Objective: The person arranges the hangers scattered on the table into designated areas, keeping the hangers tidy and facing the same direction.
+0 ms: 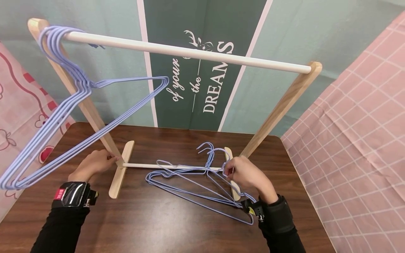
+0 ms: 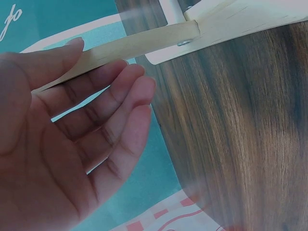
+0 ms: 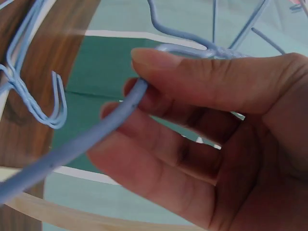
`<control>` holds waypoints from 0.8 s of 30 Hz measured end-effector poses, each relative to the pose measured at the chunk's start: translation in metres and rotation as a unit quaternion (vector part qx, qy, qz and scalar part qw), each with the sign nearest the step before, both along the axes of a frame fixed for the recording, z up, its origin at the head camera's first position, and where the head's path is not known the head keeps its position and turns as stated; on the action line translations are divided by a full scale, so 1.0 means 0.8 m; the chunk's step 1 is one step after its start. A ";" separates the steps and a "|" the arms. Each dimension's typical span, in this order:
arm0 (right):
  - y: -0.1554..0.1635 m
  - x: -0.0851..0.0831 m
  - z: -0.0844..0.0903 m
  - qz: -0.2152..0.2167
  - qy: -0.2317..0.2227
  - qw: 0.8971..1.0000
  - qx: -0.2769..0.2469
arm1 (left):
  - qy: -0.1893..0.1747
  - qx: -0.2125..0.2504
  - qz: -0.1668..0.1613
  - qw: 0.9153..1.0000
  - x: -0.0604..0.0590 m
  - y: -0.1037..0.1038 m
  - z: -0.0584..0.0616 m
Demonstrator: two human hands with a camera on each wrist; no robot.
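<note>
My right hand [image 1: 245,173] pinches the hook of a blue wire hanger [image 3: 72,149] between thumb and fingers, low by the rack's right post [image 1: 275,112]. More blue hangers [image 1: 209,163] lie in a loose overlapping pile beside that hand, partly over the rack's lower white bar [image 1: 139,165]. On the left, my left hand [image 1: 96,162] holds the rack's left wooden post [image 1: 91,112] near its foot; in the left wrist view the post [image 2: 139,44] passes between thumb and curled fingers. Several matching hangers [image 1: 83,84] hang bunched at the left end of the upper white bar [image 1: 190,52].
The rack stands on a dark brown wooden table [image 1: 142,225]. Behind it hangs a green cloth [image 1: 202,21] with white lettering. A pink checked cloth [image 1: 357,140] covers the right side, and a pink patterned one [image 1: 22,95] the left.
</note>
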State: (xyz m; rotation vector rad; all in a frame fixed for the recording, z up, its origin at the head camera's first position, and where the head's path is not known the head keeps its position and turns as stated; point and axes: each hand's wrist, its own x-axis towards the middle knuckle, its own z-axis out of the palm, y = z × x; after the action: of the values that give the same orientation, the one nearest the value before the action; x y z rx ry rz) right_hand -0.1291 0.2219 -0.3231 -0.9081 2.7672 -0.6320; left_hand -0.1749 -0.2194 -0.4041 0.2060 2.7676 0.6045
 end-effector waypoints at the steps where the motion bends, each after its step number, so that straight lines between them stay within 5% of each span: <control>1: 0.001 -0.001 0.004 -0.006 0.001 1.000 0.001 | 0.001 -0.002 0.000 1.000 0.000 0.000 0.000; 11: 0.013 -0.008 0.045 -0.047 0.062 0.997 -0.002 | 0.007 -0.006 -0.007 1.000 0.002 -0.002 0.004; 24: 0.040 -0.012 0.088 -0.127 0.075 0.988 0.034 | 0.009 -0.006 -0.007 1.000 0.002 -0.002 0.003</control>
State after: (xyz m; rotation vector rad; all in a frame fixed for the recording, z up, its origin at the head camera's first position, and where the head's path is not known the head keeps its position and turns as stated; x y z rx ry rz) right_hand -0.1390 0.2540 -0.2526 -0.6160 3.0487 -0.5219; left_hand -0.1734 -0.2209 -0.4018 0.2296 2.7848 0.5855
